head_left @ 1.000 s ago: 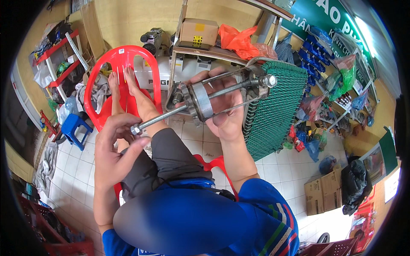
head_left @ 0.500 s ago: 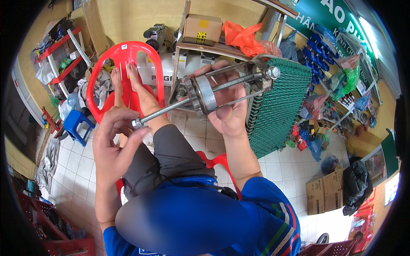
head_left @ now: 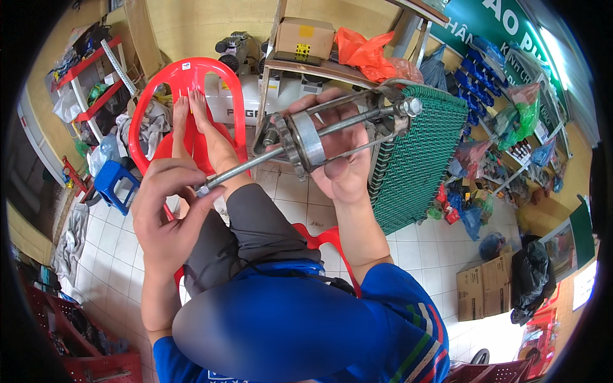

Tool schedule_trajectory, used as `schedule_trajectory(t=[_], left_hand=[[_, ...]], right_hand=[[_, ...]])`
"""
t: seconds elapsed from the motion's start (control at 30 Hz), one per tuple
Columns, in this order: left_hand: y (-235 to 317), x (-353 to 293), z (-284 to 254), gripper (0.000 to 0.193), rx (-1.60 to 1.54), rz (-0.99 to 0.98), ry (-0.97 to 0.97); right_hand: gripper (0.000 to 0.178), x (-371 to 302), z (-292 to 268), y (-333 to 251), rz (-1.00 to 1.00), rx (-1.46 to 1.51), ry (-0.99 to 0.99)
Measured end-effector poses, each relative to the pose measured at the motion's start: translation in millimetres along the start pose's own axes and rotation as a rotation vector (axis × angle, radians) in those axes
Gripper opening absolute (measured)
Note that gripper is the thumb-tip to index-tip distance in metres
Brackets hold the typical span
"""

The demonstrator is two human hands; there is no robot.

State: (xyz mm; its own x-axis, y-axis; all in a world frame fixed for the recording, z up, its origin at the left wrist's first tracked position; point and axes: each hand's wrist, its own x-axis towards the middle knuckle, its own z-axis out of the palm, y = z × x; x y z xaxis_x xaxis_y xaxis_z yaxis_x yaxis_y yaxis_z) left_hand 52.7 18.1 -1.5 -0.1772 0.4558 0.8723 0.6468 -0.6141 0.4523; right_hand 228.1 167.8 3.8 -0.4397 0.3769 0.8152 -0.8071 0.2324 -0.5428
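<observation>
- Here's the left hand (head_left: pixel 167 214), half open, fingers curled, and it's pinching: thumb and forefinger meet at the near end of the long bolt (head_left: pixel 252 165), right on its small end nut (head_left: pixel 202 191).
- Over to the right hand (head_left: pixel 345 166), cupped with the palm up and the fingers bent behind the metal frame (head_left: pixel 311 139), thumb on the near side, bearing the piece.
- And the piece itself is up in the air above the lap, between the two hands, tilted so its left end sits lower.
- The bolt runs right through the frame, past the toothed ring (head_left: pixel 291 145), to a nut (head_left: pixel 414 106) at the far end.
- Beyond it stands the red chair (head_left: pixel 240 115) with both bare feet (head_left: pixel 190 105) up on it, and behind the right hand, the green woven panel (head_left: pixel 421 159).
</observation>
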Motion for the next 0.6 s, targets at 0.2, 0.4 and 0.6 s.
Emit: schedule_trajectory(t=[0.2,0.4,0.6], left_hand=[[-5,-6,-16,0.036,-0.466,-0.521,-0.268],[7,-6,-13,0.016,-0.287,-0.376,-0.171],[14,1,2,0.019,-0.119,-0.201,-0.005]], right_hand=[[0.083,-2,10,-2,0.012,0.036,0.042],[0.081,-3,7,-1,-0.004,0.042,0.047],[0.081,-4,5,4,-0.008,0.034,0.043]])
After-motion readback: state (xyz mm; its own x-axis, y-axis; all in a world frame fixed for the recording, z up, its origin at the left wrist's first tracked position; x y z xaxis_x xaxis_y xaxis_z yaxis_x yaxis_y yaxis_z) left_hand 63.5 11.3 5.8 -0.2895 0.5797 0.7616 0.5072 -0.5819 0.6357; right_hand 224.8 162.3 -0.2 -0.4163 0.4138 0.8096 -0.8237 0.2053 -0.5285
